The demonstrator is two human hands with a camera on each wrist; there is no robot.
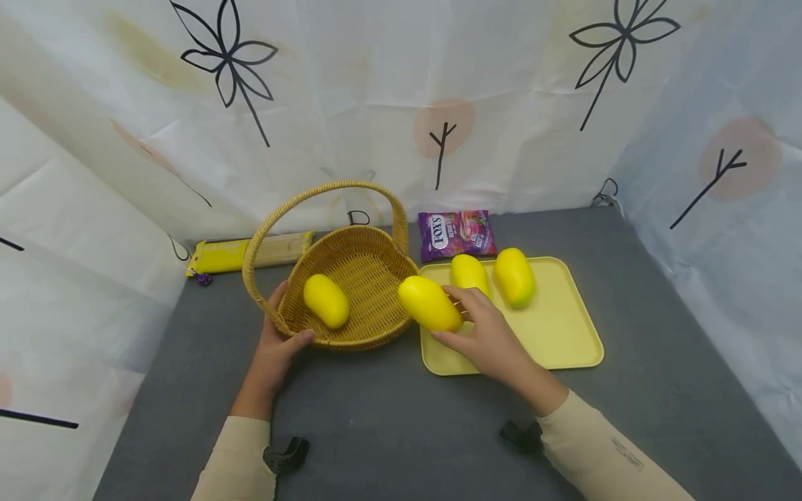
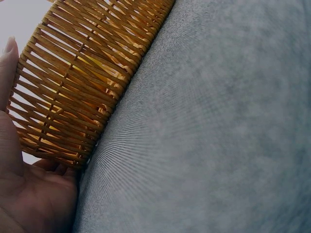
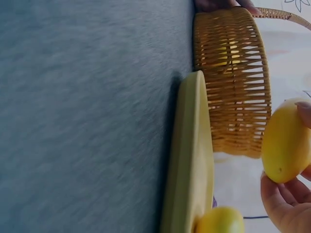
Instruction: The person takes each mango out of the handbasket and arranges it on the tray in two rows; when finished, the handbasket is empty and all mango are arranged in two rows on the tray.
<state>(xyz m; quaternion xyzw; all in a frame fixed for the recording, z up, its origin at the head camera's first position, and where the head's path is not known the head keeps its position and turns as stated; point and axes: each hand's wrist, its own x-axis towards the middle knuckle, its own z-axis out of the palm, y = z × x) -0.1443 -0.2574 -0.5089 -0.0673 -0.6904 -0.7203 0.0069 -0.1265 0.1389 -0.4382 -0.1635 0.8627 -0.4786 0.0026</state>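
A wicker basket [image 1: 376, 278] with a tall handle stands left of centre, one yellow mango [image 1: 326, 301] lying inside. The left hand [image 1: 276, 351] grips its left front side, thumb over the rim; in the left wrist view that hand [image 2: 36, 194] holds the woven wall [image 2: 73, 82]. The right hand [image 1: 485, 334] holds another mango [image 1: 429, 303] between thumb and fingers, at the basket's right rim and over the tray's left edge. In the right wrist view this mango [image 3: 285, 141] is raised beside the basket [image 3: 233, 87]. Two mangoes [image 1: 468, 273] [image 1: 514, 277] lie on the yellow tray [image 1: 564, 334].
Behind the tray lies a purple candy packet [image 1: 457, 234]. A yellow packet of sticks [image 1: 219, 257] is at the back left, partly behind the basket handle, with a small purple item [image 1: 204, 280] nearby. Patterned cloth [image 1: 376, 90] hangs around the grey table [image 1: 388, 431].
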